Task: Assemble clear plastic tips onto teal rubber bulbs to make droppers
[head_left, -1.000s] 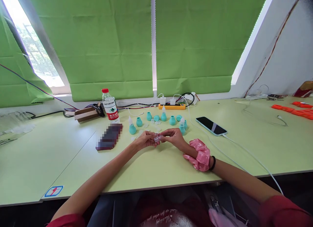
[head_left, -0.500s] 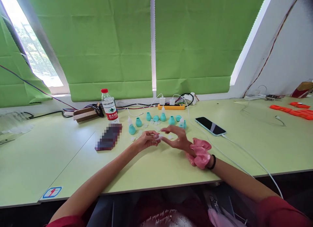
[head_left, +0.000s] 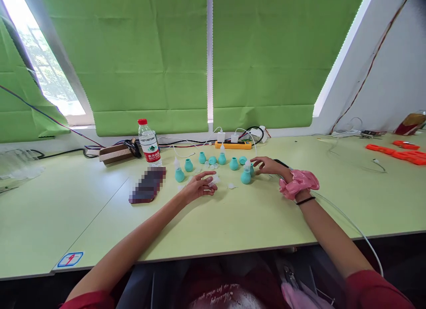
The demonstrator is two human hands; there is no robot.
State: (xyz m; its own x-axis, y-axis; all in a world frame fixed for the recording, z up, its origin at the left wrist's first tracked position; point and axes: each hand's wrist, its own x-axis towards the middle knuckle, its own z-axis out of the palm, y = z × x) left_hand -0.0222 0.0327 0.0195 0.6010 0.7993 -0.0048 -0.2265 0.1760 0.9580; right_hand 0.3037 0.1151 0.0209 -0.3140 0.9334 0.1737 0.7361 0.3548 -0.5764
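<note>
The left hand (head_left: pixel 199 188) rests on the bench (head_left: pixel 233 220), its fingers closed around a small clear piece (head_left: pixel 213 181) pinched at the fingertips. Another clear bit (head_left: pixel 230 185) lies just right of it. The right hand (head_left: pixel 269 165) lies further right and farther back, fingers open and loosely spread, holding nothing, just beside a teal bulb (head_left: pixel 246 176) with a clear tip. More teal bulbs (head_left: pixel 222 159) stand in a row beyond both hands. A phone (head_left: pixel 278 162) shows partly behind the right hand; a pink scrunchie (head_left: pixel 299 183) wraps its wrist. A bottle (head_left: pixel 149 145) stands far left of the fingers.
</note>
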